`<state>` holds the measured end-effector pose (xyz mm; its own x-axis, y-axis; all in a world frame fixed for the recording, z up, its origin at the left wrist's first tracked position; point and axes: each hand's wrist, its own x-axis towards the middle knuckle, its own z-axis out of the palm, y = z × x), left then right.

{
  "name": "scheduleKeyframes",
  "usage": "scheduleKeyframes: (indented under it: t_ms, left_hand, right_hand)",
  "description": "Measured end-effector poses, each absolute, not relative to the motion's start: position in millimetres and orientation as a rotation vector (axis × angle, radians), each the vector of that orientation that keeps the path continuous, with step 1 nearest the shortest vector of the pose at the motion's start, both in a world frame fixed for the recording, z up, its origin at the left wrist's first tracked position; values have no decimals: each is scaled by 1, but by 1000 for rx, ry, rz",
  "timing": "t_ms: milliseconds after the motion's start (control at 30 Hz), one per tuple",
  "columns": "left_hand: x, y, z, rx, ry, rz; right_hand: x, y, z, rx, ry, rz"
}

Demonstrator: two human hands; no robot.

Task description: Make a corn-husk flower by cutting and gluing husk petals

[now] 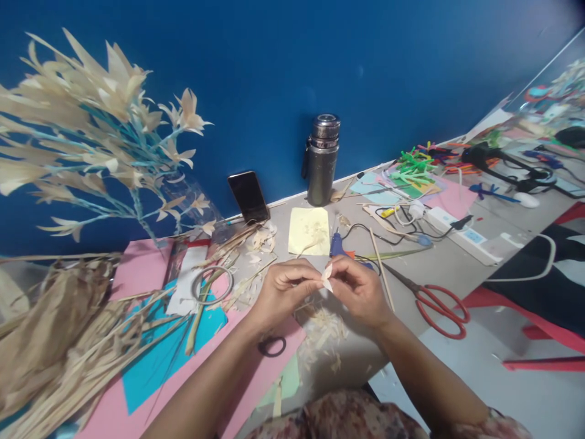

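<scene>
My left hand (283, 289) and my right hand (359, 289) meet over the middle of the table, both pinched on a small pale husk petal (327, 275) held between their fingertips. A thin strip trails from the petal under my left fingers. Pale husk shavings (324, 329) lie scattered on the table just below my hands. A blue glue gun (338, 245) lies just beyond them, next to a yellow paper sheet (309, 230).
Red-handled scissors (436, 305) lie at the right. A steel flask (322, 160) and a propped phone (249, 196) stand by the blue wall. A husk-flower branch (105, 122) stands at left above dried husks (59, 341), pink and blue paper sheets (159, 360). Craft clutter (420, 174) fills the far right.
</scene>
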<state>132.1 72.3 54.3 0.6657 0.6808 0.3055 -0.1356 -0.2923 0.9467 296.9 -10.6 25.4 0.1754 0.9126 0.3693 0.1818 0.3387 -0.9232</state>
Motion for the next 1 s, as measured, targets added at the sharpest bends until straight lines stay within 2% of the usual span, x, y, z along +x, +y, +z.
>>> scheduleKeyframes:
  t_ms: [400, 633, 1000]
  left_hand:
    - [134, 69, 50, 1700, 453, 914]
    - [137, 63, 45, 1376, 665, 768]
    - [139, 58, 52, 1469, 736, 877]
  right_hand:
    - [293, -9, 12, -1068, -1211, 751]
    - [290, -11, 19, -1154, -1170, 771]
    - [295, -20, 33, -1315, -1165, 678]
